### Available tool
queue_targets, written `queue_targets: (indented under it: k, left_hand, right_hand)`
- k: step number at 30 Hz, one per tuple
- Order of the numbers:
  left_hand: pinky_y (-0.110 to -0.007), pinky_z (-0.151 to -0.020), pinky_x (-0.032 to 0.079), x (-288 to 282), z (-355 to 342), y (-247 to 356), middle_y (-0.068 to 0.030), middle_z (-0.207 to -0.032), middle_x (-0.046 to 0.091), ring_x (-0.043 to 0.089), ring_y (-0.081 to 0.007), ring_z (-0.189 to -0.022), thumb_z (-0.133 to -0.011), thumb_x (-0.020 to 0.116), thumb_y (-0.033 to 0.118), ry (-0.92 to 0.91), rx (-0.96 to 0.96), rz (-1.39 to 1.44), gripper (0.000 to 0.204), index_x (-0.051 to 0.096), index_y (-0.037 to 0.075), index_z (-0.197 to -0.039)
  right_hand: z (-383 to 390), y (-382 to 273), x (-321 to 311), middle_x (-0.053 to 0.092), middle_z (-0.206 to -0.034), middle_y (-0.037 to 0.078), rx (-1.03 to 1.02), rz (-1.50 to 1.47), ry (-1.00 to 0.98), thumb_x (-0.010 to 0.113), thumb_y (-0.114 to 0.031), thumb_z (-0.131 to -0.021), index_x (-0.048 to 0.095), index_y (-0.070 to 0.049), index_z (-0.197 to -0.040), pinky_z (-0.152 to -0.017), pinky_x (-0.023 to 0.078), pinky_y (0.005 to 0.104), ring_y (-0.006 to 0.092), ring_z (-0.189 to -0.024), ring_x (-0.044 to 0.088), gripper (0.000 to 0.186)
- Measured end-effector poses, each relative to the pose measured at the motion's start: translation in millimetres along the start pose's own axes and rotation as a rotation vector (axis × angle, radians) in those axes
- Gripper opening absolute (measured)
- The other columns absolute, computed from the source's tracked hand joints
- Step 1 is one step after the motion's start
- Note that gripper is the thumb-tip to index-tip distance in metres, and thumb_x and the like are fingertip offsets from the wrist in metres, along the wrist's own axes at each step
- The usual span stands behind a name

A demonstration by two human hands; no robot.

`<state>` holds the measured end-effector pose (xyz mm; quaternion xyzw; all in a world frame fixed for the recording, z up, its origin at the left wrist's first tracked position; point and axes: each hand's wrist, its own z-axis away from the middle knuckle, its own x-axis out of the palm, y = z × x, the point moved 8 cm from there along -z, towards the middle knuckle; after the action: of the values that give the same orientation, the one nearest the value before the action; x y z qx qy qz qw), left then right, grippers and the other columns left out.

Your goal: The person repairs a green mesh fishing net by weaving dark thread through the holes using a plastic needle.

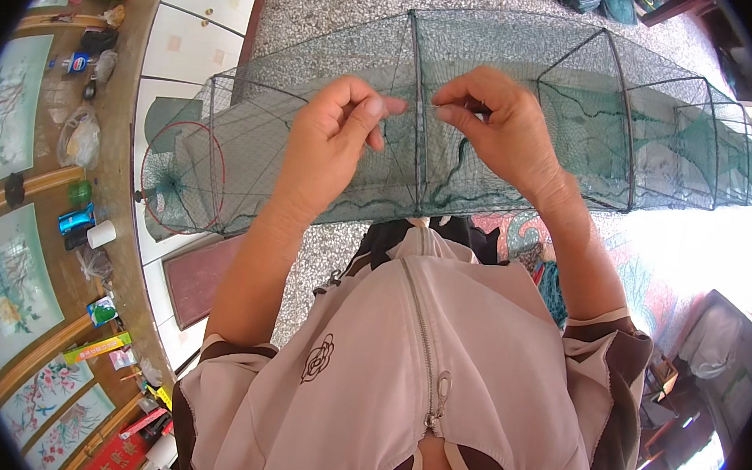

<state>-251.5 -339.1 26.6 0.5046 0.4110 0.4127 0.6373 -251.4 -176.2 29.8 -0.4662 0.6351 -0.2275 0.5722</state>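
Observation:
A long green mesh fish trap (pixel 674 157) stretches across in front of me, held in shape by dark frames. One upright frame bar (pixel 419 88) stands between my two hands. Left of this bar, my left hand (pixel 335 139) is closed, thumb pressed against the bent fingers and one fingertip pointing at the bar. On its other side, my right hand (pixel 499 130) pinches thumb and forefinger close to the mesh. Whatever either hand pinches is too fine to make out. A thin red ring (pixel 224 166) shows at the trap's left end.
Along the left runs a wooden cabinet (pixel 148 40) with white doors (pixel 199 9), where bags, a white cup (pixel 101 234) and small packages lie. Speckled floor (pixel 332 2) extends beyond the trap. A dark red panel (pixel 200 281) lies low on the left. White cloth (pixel 715 341) hangs at right.

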Motion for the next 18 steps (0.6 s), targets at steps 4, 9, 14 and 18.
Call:
queue_targets:
  k: [4,9,14,18]
  left_hand:
    - [-0.018,-0.047,0.036,-11.6,-0.8,-5.7,-0.0067,-0.087,0.064,0.049,-0.0044,-0.062,-0.095,0.047,0.014,0.094,-0.076,0.075,0.013,0.051,0.005,-0.087]
    - [-0.019,-0.051,0.037,-18.4,-2.0,-17.8,-0.0046,-0.086,0.058,0.05,-0.007,-0.065,-0.095,0.048,0.015,0.109,-0.116,0.259,0.012,0.052,0.006,-0.089]
    - [-0.02,-0.052,0.038,-15.6,-1.3,-14.6,-0.0044,-0.085,0.057,0.051,-0.0088,-0.067,-0.095,0.048,0.014,0.105,-0.11,0.295,0.011,0.051,0.006,-0.089]
    - [-0.019,-0.053,0.039,-13.8,-0.9,-15.9,-0.0052,-0.083,0.057,0.051,-0.0075,-0.065,-0.095,0.048,0.013,0.12,-0.12,0.314,0.011,0.051,0.005,-0.088]
  right_hand:
    - [-4.1,-5.7,3.2,0.056,-0.081,0.003,0.005,-0.116,0.038,0.07,-0.009,-0.078,0.059,-0.005,-0.095,-0.057,0.042,0.026,0.0134,-0.07,0.053,0.021]
    - [-9.7,-30.8,12.8,0.053,-0.084,0.003,-0.187,-0.117,0.12,0.073,-0.01,-0.075,0.061,-0.007,-0.092,-0.06,0.043,0.0269,0.0144,-0.072,0.052,0.021]
    - [-9.7,-19.7,22.9,0.053,-0.084,0.01,-0.013,-0.117,0.09,0.073,-0.011,-0.069,0.066,-0.01,-0.08,-0.069,0.047,0.0356,0.0265,-0.08,0.054,0.013]
    - [-10.9,-40.8,14.1,0.053,-0.082,0.007,-0.189,0.119,0.181,0.074,-0.012,-0.069,0.066,-0.012,-0.079,-0.068,0.047,0.0348,0.0257,-0.079,0.054,0.012]
